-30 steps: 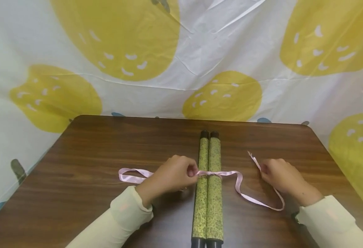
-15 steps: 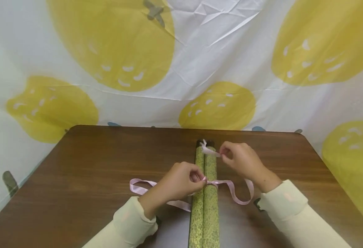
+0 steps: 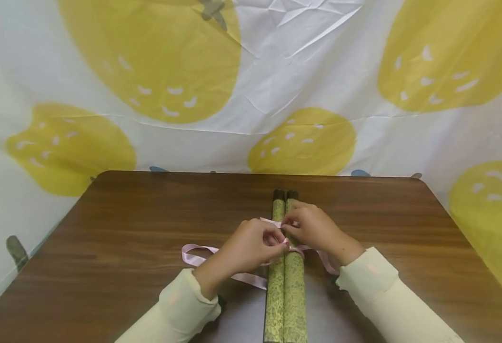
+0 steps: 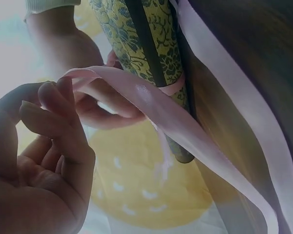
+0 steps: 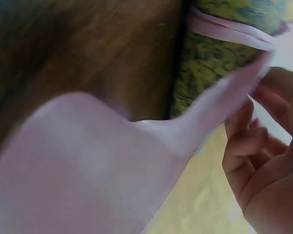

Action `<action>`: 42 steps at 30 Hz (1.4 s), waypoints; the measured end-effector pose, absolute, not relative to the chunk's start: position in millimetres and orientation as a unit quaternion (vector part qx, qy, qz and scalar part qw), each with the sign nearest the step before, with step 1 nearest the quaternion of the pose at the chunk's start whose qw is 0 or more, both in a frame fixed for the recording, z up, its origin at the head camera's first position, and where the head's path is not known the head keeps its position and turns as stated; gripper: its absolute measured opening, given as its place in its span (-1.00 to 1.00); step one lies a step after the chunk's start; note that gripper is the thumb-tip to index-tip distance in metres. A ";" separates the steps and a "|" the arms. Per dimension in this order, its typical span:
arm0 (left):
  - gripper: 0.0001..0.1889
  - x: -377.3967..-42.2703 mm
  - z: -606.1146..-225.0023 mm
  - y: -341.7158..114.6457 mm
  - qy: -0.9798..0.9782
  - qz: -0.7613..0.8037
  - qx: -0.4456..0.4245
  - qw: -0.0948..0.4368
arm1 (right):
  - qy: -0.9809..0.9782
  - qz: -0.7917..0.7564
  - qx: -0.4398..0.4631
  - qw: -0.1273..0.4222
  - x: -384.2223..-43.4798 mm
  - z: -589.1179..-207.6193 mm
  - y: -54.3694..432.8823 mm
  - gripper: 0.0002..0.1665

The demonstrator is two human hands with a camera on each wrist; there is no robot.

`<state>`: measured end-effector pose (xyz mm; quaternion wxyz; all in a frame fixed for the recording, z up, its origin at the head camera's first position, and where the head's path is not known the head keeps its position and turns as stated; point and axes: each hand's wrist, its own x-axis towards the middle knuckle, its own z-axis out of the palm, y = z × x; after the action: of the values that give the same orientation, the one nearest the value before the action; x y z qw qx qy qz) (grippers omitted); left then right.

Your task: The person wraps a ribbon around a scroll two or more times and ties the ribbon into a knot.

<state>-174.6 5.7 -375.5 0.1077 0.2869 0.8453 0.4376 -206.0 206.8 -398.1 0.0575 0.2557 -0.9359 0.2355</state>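
I have the pair of rolls (image 3: 295,297) lying side by side on the brown table (image 3: 169,209), pointing away from me, dark caps (image 3: 278,194) at their far ends; the near ends run out of sight. Set parallel and close like this, they can probably share a single band.

That band is my pink ribbon (image 3: 193,257): it crosses the rolls, with one loop lying to their left on the tabletop and another length drooping to their right, partly hidden by my right arm.

My left hand (image 3: 254,242) is over the rolls, close to where the ribbon crosses, thumb and forefinger pinching it. I take it that holding so near the crossing keeps slack from creeping into the wrap.

My right hand (image 3: 314,229) is above the rolls too, a little farther up them, pinching the ribbon close to its end, so that a short tail pokes out leftward across them. A fingertip grip seems right for something this thin and slippery, and holding it raised probably keeps the strands from tangling.

Beyond the far ends of the rolls hangs a white cloth (image 3: 191,131) with big yellow fruit shapes.
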 end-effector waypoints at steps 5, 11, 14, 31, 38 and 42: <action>-0.94 -173.4 -375.6 5.7 0.842 0.451 0.276 0.106 | -0.917 0.317 0.233 0.067 -184.3 -388.9 218.8 -0.91; -0.93 -173.9 -377.1 4.8 0.838 0.467 0.255 0.118 | -0.902 0.375 0.212 0.035 -162.4 -377.0 220.1 -0.90; -0.93 -174.9 -377.3 4.7 0.838 0.471 0.248 0.116 | -0.898 0.382 0.216 0.019 -157.3 -372.5 215.8 -0.92; -0.93 -176.3 -373.6 6.1 0.841 0.478 0.225 0.114 | -0.912 0.365 0.183 0.042 -154.5 -367.7 197.7 -0.88; -0.86 -180.4 -372.8 6.4 0.846 0.463 0.248 0.091 | -0.918 0.349 0.177 0.059 -154.2 -367.1 200.1 -0.90; -0.84 -195.2 -372.5 1.1 0.878 0.409 0.243 0.057 | -0.922 0.341 0.176 0.057 -154.4 -366.9 203.5 -0.90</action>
<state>-195.2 1.1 -372.5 0.0572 0.2429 0.8778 0.4088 -154.4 203.5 -366.9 0.0574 0.1761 -0.9217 0.3409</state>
